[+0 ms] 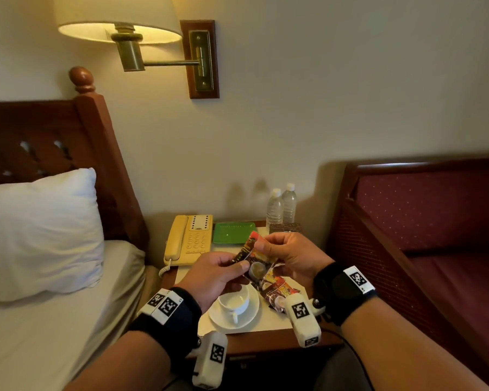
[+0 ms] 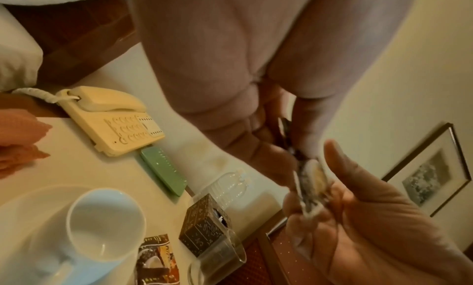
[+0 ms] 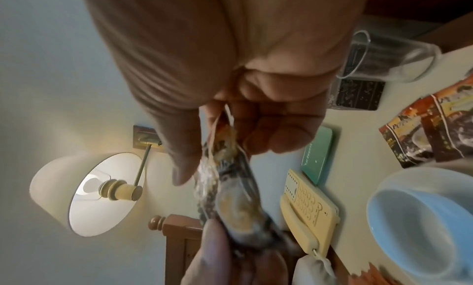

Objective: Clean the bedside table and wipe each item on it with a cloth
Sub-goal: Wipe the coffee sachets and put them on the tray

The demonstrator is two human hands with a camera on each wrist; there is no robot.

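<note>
At frame centre, left hand (image 1: 219, 273) and right hand (image 1: 291, 256) pinch opposite ends of a coffee sachet (image 1: 254, 256), lifted off the table (image 1: 268, 320), seemingly for wiping.

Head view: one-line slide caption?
Both hands, left hand and right hand, pinch a coffee sachet above the bedside table.
</note>
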